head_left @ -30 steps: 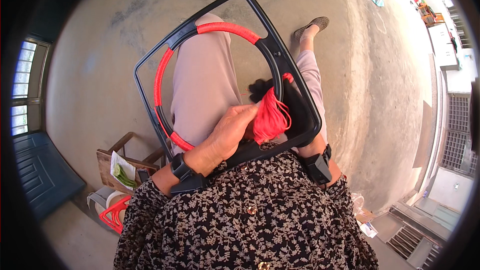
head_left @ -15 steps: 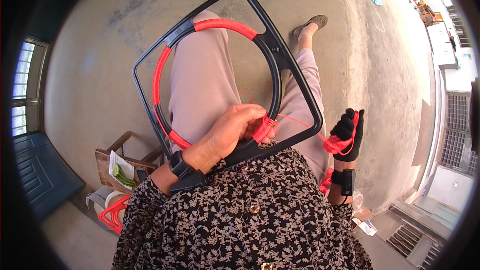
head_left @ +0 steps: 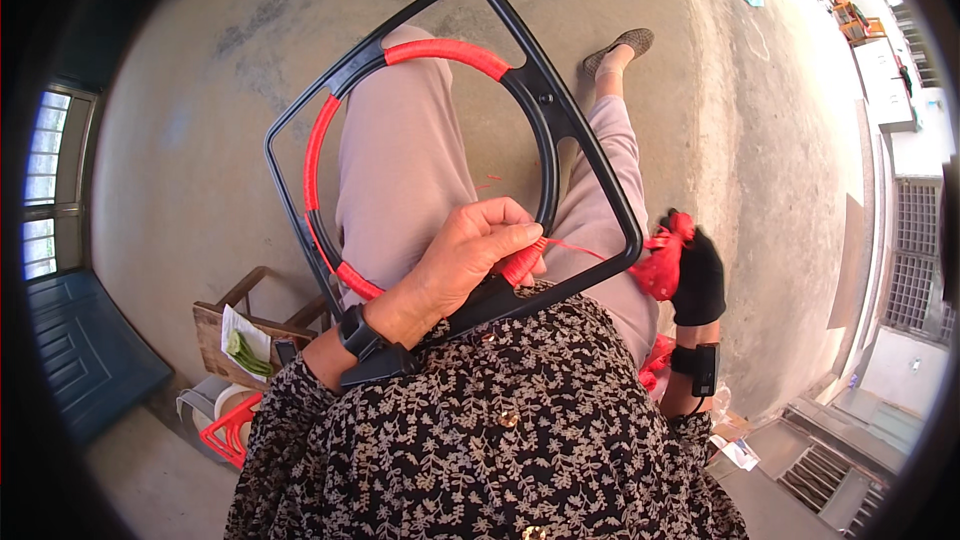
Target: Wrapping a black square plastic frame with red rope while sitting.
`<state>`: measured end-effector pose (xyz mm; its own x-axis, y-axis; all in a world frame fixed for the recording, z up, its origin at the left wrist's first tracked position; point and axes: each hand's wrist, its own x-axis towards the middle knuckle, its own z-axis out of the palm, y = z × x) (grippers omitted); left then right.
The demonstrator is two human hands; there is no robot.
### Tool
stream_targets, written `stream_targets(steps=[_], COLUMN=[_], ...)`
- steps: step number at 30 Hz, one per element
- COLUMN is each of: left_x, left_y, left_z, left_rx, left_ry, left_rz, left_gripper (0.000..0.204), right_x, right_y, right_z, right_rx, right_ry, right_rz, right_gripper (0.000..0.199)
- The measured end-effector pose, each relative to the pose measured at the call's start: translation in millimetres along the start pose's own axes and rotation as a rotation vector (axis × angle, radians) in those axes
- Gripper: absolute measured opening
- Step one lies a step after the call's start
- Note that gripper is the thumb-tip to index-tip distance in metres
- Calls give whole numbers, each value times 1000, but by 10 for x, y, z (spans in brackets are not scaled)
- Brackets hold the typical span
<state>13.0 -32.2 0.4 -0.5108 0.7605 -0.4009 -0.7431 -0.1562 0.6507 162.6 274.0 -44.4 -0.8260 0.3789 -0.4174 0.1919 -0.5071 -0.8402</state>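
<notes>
A black frame (head_left: 598, 170) with a round ring inside it lies tilted across my lap. Red cord is wound tightly around several stretches of the ring, such as the top winding (head_left: 447, 51) and the left one (head_left: 316, 152). My bare left hand (head_left: 470, 250) pinches the ring's lower right, thumb and fingers closed over a short red winding (head_left: 524, 264). From there a thin red strand runs right, over the frame's side. My right hand (head_left: 700, 280), in a black glove, is off to the right, closed on a bundle of red cord (head_left: 660, 265); its fingers are partly hidden.
Beside my left forearm is a wooden stool (head_left: 228, 340) with a white paper and green strips on it. A red plastic piece (head_left: 232, 430) sits below it. More red material (head_left: 655, 365) lies by my right wrist. Scraps of red cord (head_left: 488, 183) are on the concrete floor.
My right hand has turned over, bringing the cord bundle to its left side. My left thumb has shifted over the red winding. The frame has barely moved.
</notes>
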Motion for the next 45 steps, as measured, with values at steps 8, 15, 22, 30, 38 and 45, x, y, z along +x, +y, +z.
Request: stream_targets(steps=[8,15,22,30,38,45], left_x=[-32,-13,-32,24,8,15], left_y=[-2,-70,-21,-95,-2,-57], left_z=[17,69,34,-101,-48,-1], left_rx=[23,36,-76,-172,-121,-49], left_ry=[13,83,35,-9,-26,10], left_rz=[20,133,-7,-97,-142,-24], left_gripper=[14,18,34,40,32,15], right_x=[32,376,57,654,-69,-278], right_y=[-203,246,78,239,-120,-87], right_z=[1462,1366,1695,1233,290,218], right_rx=[-553,-130,-213,276,172,64], right_ry=[-477,-662,-789,-271,185,323], right_rz=[-45,115,-14,-32,-107,-62], right_gripper=[33,35,43,25,32,38])
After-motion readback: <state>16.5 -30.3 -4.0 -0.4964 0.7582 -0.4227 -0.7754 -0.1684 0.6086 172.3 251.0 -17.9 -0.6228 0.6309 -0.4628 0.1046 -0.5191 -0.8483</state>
